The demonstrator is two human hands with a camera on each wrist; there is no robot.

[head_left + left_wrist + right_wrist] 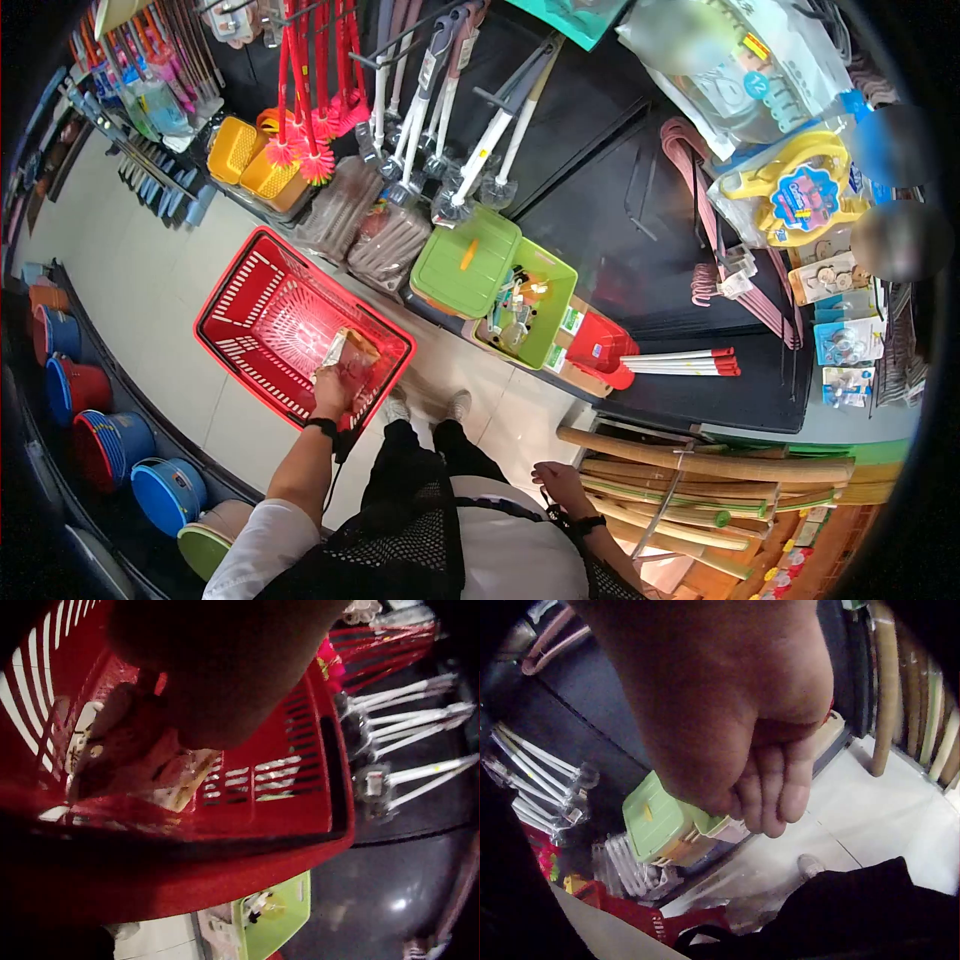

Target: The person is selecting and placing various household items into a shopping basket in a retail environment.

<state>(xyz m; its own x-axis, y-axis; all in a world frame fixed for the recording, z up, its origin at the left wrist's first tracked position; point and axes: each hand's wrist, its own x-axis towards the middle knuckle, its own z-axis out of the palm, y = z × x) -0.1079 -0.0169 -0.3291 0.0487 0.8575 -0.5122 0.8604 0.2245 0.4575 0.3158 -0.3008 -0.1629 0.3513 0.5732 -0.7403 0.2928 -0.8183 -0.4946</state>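
Note:
Inside the red shopping basket (262, 330), the left hand (332, 392) grips a clear-wrapped packet (350, 352) near the basket's right end. In the left wrist view the hand (202, 682) is dark and close to the lens, with the packet (184, 780) below it against the basket (315, 817). The right hand (562, 486) hangs beside the body, away from the basket; in the right wrist view its fingers (769, 787) are loosely curled, with nothing seen in them.
Green bins (540, 300) with small items stand by the black shelf, a red bin (600, 345) beside them. Brushes (305, 100) and hangers (690, 150) hang above. Buckets (165, 490) line the left side; rolled mats (690, 465) lie at the right. Feet (458, 405) stand on the tiles.

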